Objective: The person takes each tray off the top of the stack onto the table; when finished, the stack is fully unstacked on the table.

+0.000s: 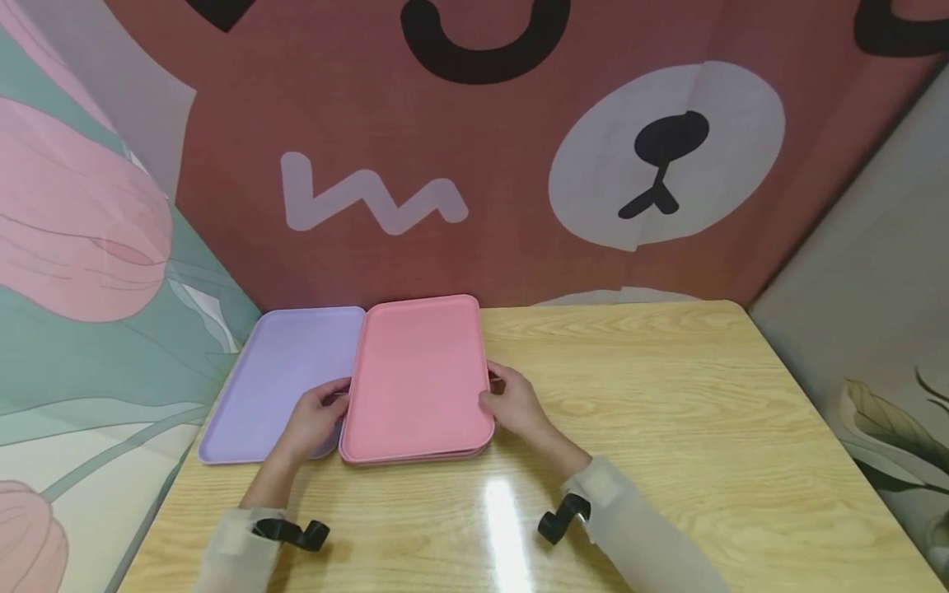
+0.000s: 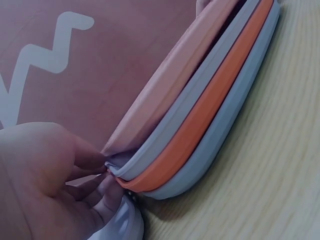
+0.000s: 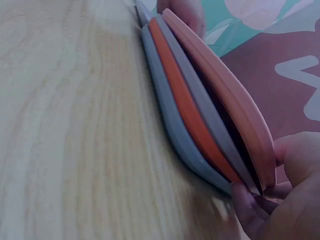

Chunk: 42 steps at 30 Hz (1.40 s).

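A pink tray (image 1: 418,379) tops a stack of trays standing left of the table's middle. Under it in the left wrist view come a greyish-lilac tray (image 2: 172,125), an orange tray (image 2: 205,117) and a blue-grey tray (image 2: 225,135). My left hand (image 1: 315,420) pinches the pink tray's left edge. On the opposite side my right hand (image 1: 519,403) grips the same tray, thumb on its rim and fingers lower at the stack's side. A dark gap shows beneath the pink tray (image 3: 235,100) in the right wrist view, so its near side sits slightly raised.
A lilac tray (image 1: 292,371) lies flat just left of the stack, its right edge close against it. Wood-grain table (image 1: 652,403) extends to the right. Behind rises a reddish-brown wall (image 1: 511,148) with a cartoon print, and patterned side walls flank the table.
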Motion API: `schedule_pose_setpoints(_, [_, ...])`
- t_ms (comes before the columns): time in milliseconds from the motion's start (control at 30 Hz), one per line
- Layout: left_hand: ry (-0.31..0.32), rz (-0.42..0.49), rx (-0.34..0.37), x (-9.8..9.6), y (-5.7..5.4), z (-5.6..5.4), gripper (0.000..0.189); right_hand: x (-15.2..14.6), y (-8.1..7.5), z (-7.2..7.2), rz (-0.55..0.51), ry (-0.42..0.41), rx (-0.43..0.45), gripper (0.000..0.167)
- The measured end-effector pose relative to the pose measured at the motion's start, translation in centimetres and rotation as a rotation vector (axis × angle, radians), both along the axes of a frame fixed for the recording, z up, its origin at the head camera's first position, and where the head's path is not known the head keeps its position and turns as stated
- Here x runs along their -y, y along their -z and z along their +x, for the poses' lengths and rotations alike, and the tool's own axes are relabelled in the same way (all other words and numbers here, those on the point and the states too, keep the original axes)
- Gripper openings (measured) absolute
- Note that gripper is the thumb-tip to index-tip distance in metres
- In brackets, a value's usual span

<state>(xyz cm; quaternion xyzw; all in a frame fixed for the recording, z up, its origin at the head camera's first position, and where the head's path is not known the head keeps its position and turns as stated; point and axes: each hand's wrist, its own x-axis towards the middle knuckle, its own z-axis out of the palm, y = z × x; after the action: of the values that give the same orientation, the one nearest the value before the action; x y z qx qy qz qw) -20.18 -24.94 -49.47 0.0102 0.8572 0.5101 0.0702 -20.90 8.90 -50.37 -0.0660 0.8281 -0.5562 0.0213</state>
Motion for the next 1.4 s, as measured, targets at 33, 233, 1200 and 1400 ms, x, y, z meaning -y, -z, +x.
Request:
schedule_pose_setpoints(33, [0.001,-0.009,-0.005,0.0,0.0,0.0,0.042,-0.1,0.0,-0.1,-0.025,0.009,0.012,0.06])
schedule_pose_setpoints(233, [-0.014,-0.023,-0.015,0.0,0.2,0.1,0.049,-1.1,-0.3,-0.5,-0.242,0.056,0.135,0.062])
schedule_pose_setpoints(1200, [-0.023,0.034,-0.018,0.4,1.0,-0.1,0.05,-8.1,-1.5,1.8,-0.553,0.026,0.284,0.067])
schedule_pose_setpoints(1400, [-0.027,0.044,-0.028,0.3,0.9,0.0,0.049,-11.8,-1.5,3.1,-0.511,0.045,0.301,0.068])
